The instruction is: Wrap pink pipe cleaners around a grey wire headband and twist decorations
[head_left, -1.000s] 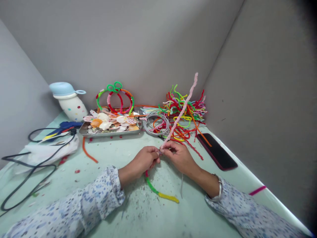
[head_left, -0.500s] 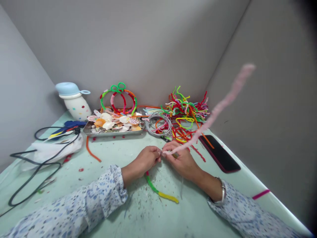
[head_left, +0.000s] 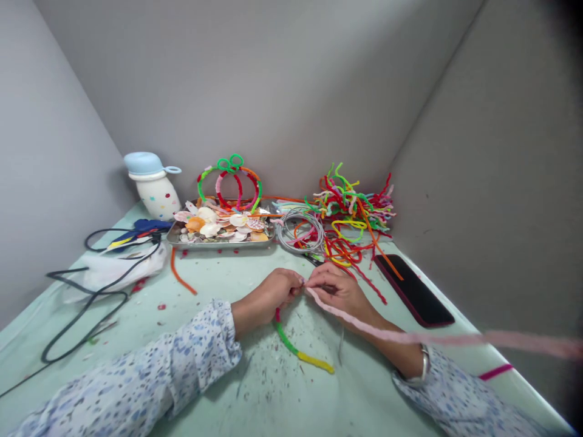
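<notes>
- Clock centred where the fingertips meet; 12 toward the back wall.
- Left hand (head_left: 276, 294): thumb and forefinger pressed together, pinching a fuzzy strand (head_left: 288, 344) near the centre; the other fingers curl under.
- Right hand (head_left: 341, 291): thumb and forefinger close together, apparently pinching the near end of a pink strip (head_left: 387, 334). Exact grip hard to tell at this size.
- Pink strip runs from the centre over the right wrist, out between 3 and 4 o'clock; far end blurred.
- Strand comes out below the left hand toward 6 o'clock: magenta, green, then yellow at the tip.
- Thin grey wire (head_left: 340, 349) hangs bare at 5 o'clock. Whether it joins the strand: hidden by the hands.
- Done, as I judge it: the magenta, green and yellow stretches look covered. Pink seems barely begun.
- Left, by the look of it: nearly all the pink lies loose, unwound; the grey wire has no cover.
- Ring-shaped pieces (head_left: 260, 188), multicoloured with green loops on top, stand at 11 o'clock and look complete.
- Stock about: tray (head_left: 223, 245) of shells (head_left: 210, 230) at 10, wire coil (head_left: 300, 251) at 12, heap of fuzzy strips (head_left: 341, 197) at 1.
- Phone (head_left: 414, 291) at 3, bottle (head_left: 157, 197) at 10.
</notes>
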`<state>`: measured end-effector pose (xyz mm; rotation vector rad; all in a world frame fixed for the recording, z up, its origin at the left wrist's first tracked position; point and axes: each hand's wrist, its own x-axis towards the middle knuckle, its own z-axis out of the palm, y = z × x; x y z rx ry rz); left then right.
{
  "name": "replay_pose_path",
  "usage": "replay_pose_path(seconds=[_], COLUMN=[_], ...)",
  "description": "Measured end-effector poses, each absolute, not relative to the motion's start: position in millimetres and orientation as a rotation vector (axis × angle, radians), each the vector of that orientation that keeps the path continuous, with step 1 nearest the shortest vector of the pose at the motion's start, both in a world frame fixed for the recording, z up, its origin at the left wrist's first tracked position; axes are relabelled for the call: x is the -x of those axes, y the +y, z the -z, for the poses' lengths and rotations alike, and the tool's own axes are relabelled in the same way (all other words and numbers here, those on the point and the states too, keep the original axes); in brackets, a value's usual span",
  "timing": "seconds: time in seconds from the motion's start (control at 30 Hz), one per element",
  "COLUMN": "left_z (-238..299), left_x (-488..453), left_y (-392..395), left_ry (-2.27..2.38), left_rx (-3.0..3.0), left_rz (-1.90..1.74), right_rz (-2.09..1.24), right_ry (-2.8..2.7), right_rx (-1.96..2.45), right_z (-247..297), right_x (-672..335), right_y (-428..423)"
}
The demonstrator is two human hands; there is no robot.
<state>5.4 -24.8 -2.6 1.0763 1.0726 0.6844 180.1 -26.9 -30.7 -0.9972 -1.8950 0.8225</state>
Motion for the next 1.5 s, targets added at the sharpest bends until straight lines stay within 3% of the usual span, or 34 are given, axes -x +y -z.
replay_pose_path(seconds=[0.57,0.83,1.5], left_z=[4,11,5], left_x=[-6,-4,-4], left_y=[-28,-26,-28], left_ry=[1.095,1.134,1.162], left_rx=[-1.166,-1.249,-1.332], left_rz=[-0.704,-0.700,-0.748], right_rz=[-0.772,-0.907,-0.386], right_ry=[-1.950,-1.783,-2.085], right_rx=[0.998,1.135,1.092], right_z=[26,28,18], right_x=[-178,-175,-177], right_y=[-31,-30,-31])
